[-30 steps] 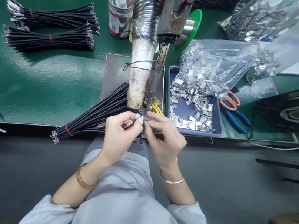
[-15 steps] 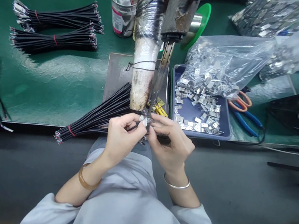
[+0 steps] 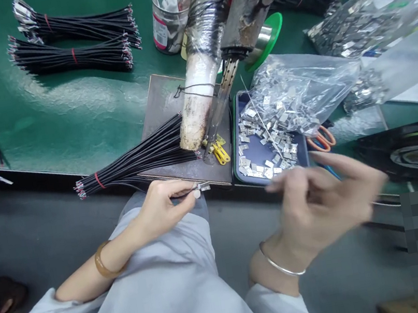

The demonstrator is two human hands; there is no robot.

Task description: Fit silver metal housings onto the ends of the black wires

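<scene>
My left hand (image 3: 164, 202) is closed in a pinch just past the table's front edge. It holds a black cable whose end carries a small silvery metal connector (image 3: 205, 186), sticking out beyond white-covered fingertips. To the right, my right hand (image 3: 323, 199) is smeared by motion in front of the parts tray (image 3: 237, 165). Its fingers are bent together, and a thin silvery wire (image 3: 261, 117), like solder, rises from near the fingertips across the tray. Small metal connector shells (image 3: 283, 140) lie scattered in the tray. Behind my left hand rests a tied bundle of black cables (image 3: 134, 159).
A soldering iron (image 3: 230, 72) and a foil-wrapped duct (image 3: 198, 85) hang over a brown board (image 3: 158, 106). Yellow clips (image 3: 221, 153) lie under them. A bag of metal parts (image 3: 308, 84), a green-rimmed spool (image 3: 273, 34), a jar (image 3: 164, 29) and more cable bundles (image 3: 72, 56) stand around.
My right hand has left the connector and swung right, to the front of the tray, with the thin wire now showing over it. My left hand has drawn slightly down toward me with the cable.
</scene>
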